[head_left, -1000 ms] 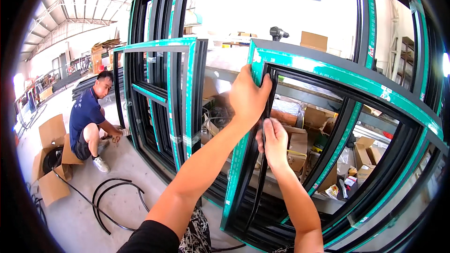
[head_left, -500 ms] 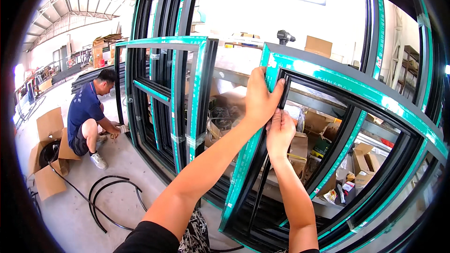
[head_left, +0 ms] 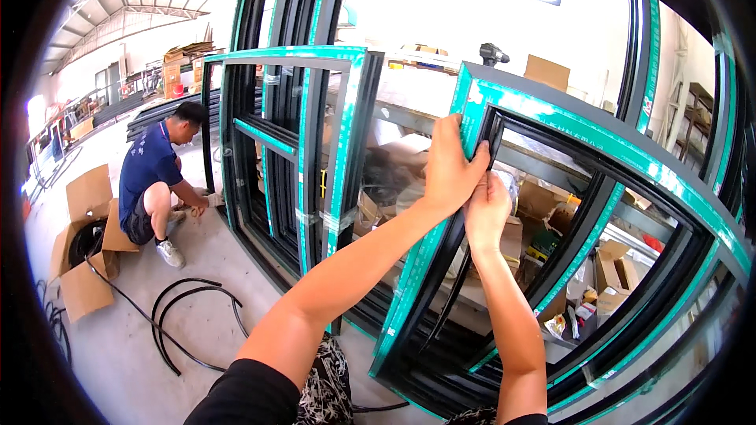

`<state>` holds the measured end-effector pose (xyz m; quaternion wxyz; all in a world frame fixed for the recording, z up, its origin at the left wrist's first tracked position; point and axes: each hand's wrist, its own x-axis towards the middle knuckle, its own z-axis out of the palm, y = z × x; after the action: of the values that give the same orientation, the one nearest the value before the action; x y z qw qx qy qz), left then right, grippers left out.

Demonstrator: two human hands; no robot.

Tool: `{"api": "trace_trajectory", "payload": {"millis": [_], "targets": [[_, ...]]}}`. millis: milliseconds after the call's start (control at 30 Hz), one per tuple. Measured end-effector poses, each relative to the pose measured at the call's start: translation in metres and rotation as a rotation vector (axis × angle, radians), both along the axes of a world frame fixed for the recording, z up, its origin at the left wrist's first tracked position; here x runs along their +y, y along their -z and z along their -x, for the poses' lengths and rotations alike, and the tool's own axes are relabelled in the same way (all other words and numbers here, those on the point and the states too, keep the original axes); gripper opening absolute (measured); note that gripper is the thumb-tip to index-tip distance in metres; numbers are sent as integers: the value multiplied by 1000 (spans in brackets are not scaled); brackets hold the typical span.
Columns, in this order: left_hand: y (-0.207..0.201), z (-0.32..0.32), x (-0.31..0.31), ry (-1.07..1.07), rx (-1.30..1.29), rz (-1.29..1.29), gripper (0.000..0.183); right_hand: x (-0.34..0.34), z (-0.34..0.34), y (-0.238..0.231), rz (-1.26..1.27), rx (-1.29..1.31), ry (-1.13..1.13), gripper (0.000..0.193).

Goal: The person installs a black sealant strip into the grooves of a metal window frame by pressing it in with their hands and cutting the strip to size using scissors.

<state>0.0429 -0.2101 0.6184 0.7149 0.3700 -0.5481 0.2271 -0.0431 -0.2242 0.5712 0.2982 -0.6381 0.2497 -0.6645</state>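
A window frame (head_left: 587, 122), dark with green protective tape, stands tilted in front of me. My left hand (head_left: 450, 169) wraps round its left upright just below the top corner, its thumb pressed on the inner edge. Close below that thumb, my right hand (head_left: 490, 208) is closed in a pinch on a thin black rubber strip (head_left: 454, 293). The strip's lower part hangs loose along the inside of the upright. Above the hands, a black strip runs up into the frame's inner corner. My right fingertips are partly hidden by the left hand.
A second taped frame (head_left: 358, 134) stands left of mine, before taller frames. A co-worker (head_left: 153, 177) squats at the left beside an open cardboard box (head_left: 88, 267) of black coil. Loose black strips (head_left: 161, 323) curve over the floor. Behind are cartons (head_left: 614, 275) and a power drill (head_left: 493, 53).
The view has shifted slightly. My left hand has slid a little down the upright, nearer my right hand, which stays on the strip. The co-worker remains squatting.
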Motion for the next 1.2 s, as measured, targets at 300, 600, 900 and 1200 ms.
{"api": "trace_trajectory", "payload": {"millis": [300,600,900,1200], "targets": [[2,22,-3,10,183,-231,45,-46,15,22,69,-50,-189,32],[38,16,-9,55,237,-125,45,-92,26,30,177,342,83,39],[26,27,-18,155,327,-595,57,51,18,117,210,160,242,44],[57,12,19,-16,115,-133,43,44,5,121,430,287,383,46]]}}
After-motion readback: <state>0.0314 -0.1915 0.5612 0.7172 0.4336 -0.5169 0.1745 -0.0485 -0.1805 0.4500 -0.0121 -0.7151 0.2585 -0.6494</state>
